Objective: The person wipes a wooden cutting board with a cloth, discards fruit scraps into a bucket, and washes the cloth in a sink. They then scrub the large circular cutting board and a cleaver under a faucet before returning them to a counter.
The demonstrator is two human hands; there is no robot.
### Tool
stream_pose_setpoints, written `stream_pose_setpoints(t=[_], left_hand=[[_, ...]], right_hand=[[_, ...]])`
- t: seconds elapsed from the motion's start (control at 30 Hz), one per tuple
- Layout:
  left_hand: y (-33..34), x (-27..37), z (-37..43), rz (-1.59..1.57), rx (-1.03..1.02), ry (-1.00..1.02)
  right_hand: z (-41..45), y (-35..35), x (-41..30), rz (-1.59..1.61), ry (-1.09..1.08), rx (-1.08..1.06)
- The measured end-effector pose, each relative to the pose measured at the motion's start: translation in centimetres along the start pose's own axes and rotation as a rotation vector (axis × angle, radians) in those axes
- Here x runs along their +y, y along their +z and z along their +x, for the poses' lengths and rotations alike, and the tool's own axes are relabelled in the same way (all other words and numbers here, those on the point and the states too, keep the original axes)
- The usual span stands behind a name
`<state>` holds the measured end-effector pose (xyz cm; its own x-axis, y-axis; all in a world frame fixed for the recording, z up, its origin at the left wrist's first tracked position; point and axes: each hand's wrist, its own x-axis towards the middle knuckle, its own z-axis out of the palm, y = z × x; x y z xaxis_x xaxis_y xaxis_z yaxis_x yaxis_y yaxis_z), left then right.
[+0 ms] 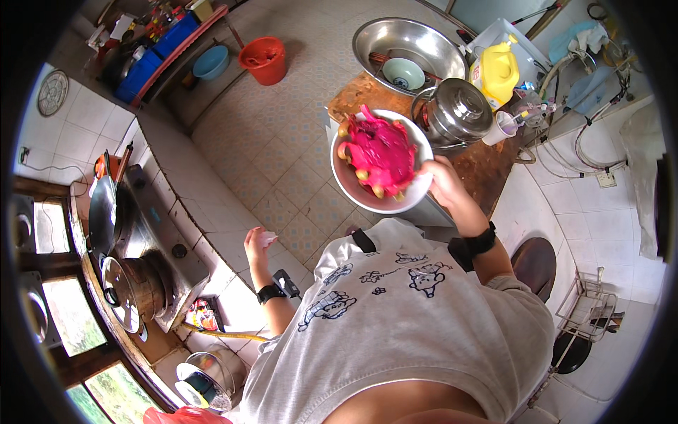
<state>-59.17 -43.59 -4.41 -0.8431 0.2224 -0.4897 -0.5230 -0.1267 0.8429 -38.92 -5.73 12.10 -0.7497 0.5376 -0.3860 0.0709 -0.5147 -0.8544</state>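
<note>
My right hand [445,183] grips the rim of a white bowl [344,183], its thumb over the edge. Inside the bowl lie pink dragon fruit peels [384,153] with yellowish-green tips. The bowl is tilted towards the camera, beside the corner of a worn wooden tabletop [482,167]. Lower left of the bowl, my left hand [257,246] is closed around a small whitish, crumpled thing [268,238], perhaps tissue or thin plastic. A lidded steel pot [460,114] stands on the tabletop just right of the bowl.
A steel basin [413,42] holds a green bowl [403,73] and chopsticks. Near it stand a yellow jug [495,71] and a white cup [500,129]. A red bucket [263,61] and blue basin [211,62] are farther off. At left, a wok [103,212] and pot [135,291] sit by the stove [169,252].
</note>
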Motion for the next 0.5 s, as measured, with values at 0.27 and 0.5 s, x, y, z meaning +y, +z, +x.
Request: stream_pose_setpoints(t=[0.27, 0.5], left_hand=[[-1.5, -3.2, 1.4, 0.117, -0.077, -0.024], [0.9, -3.2, 1.1, 0.183, -0.077, -0.049]], right_hand=[[3.8, 1.2, 3.1, -0.089, 0.004, 0.034], [3.6, 0.5, 3.5, -0.137, 0.053, 0.059]])
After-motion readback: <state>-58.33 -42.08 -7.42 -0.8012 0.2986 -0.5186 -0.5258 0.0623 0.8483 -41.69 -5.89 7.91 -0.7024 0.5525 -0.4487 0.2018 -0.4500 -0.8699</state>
